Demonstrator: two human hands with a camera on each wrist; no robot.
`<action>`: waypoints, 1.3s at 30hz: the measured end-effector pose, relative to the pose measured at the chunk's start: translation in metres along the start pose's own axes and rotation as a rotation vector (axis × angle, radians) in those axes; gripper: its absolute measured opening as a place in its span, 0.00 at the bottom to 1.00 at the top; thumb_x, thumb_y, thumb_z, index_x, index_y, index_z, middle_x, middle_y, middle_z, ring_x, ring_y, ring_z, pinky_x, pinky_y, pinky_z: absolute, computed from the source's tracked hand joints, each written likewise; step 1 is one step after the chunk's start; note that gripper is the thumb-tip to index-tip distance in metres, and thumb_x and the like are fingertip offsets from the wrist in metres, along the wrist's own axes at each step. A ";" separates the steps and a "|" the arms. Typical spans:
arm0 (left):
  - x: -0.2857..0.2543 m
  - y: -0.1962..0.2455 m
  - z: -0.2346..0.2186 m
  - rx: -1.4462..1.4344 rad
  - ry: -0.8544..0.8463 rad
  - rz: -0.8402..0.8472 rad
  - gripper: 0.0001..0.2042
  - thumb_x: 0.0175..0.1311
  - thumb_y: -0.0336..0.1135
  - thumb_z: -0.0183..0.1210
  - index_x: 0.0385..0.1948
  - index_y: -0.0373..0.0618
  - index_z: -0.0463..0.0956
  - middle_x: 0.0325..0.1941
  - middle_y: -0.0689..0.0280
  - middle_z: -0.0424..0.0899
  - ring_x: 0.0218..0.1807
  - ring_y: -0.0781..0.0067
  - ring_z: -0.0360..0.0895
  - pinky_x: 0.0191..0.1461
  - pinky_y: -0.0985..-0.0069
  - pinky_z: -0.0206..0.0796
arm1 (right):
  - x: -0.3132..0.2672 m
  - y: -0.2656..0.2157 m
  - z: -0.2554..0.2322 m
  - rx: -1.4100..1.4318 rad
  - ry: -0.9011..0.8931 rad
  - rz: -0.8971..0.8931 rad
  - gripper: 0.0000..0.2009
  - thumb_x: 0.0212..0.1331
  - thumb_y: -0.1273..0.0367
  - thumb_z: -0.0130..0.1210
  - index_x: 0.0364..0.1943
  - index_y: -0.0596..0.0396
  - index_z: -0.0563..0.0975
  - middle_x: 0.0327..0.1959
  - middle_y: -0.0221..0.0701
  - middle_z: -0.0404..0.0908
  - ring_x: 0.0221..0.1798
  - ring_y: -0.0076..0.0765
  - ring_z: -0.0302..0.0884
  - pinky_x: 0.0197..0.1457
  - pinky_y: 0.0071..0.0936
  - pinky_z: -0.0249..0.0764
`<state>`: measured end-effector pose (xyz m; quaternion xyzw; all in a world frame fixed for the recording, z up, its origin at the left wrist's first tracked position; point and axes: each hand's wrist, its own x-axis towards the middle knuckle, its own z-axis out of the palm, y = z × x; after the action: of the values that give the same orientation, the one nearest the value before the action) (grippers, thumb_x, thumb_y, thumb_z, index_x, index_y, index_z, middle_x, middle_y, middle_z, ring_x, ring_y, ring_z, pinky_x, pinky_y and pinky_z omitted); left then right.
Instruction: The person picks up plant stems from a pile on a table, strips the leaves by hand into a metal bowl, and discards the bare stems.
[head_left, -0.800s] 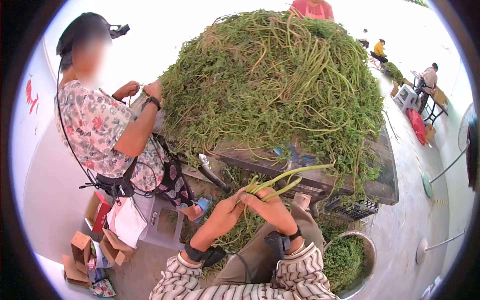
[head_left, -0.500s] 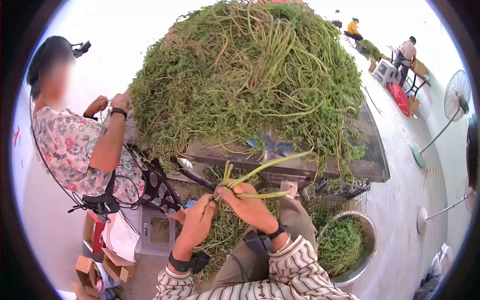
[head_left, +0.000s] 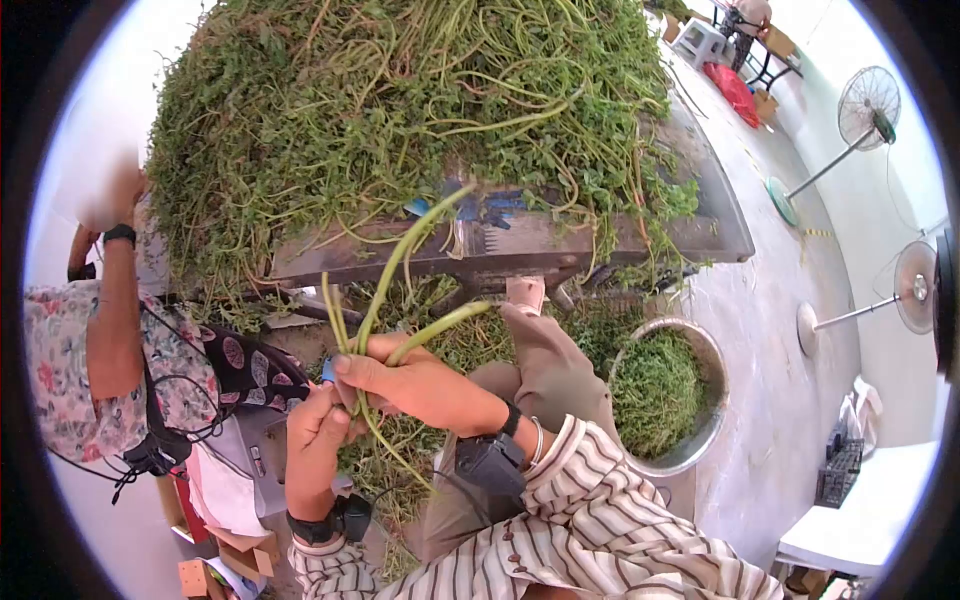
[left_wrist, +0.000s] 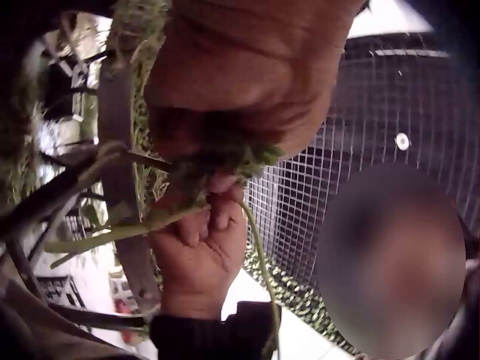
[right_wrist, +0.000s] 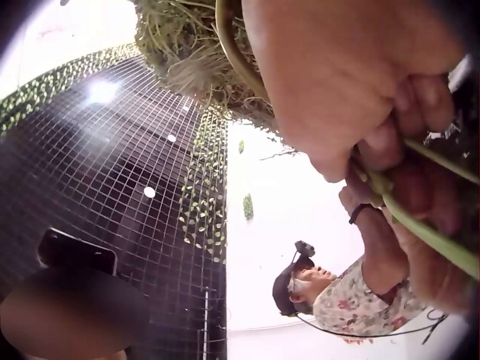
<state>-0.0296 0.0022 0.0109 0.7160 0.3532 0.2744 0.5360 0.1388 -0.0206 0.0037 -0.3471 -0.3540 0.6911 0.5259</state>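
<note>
Here we pinch, with left fingers [head_left: 312, 405] and right fingers [head_left: 365, 374], slender green plant stems [head_left: 440, 325], probably light, snappable, best held mid-length.

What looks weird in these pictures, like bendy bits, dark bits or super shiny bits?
Head view: the corners are black, but the green stems look fairly clear; left wrist view: the left hand is in dark shadow underneath; right wrist view: a light glares white, and the lines of the grid bend.
</note>
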 end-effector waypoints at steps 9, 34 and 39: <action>-0.016 -0.049 0.001 -0.122 0.500 0.040 0.16 0.58 0.35 0.50 0.45 0.34 0.68 0.33 0.63 0.77 0.29 0.77 0.75 0.32 0.87 0.65 | 0.015 0.005 0.021 0.261 -0.072 -0.025 0.12 0.63 0.62 0.47 0.31 0.58 0.71 0.23 0.29 0.75 0.24 0.23 0.76 0.26 0.18 0.71; -0.034 -0.043 -0.013 -1.637 0.077 -0.027 0.05 0.58 0.25 0.45 0.33 0.47 0.63 0.24 0.72 0.61 0.27 0.78 0.54 0.23 0.82 0.43 | -0.205 -0.058 -0.097 -0.518 0.940 -0.717 0.09 0.62 0.67 0.44 0.36 0.56 0.75 0.26 0.26 0.74 0.22 0.19 0.64 0.23 0.18 0.60; -0.019 -0.033 0.014 -1.512 0.121 -0.042 0.03 0.62 0.26 0.44 0.34 0.46 0.63 0.24 0.72 0.62 0.30 0.77 0.55 0.25 0.81 0.45 | -0.327 0.011 -0.178 0.077 1.415 -0.635 0.11 0.64 0.62 0.47 0.34 0.56 0.72 0.20 0.23 0.61 0.18 0.17 0.53 0.20 0.17 0.51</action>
<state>-0.0372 -0.0149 -0.0245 0.1304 0.1109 0.4703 0.8658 0.3523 -0.3190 -0.0612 -0.5693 0.0078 0.1329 0.8113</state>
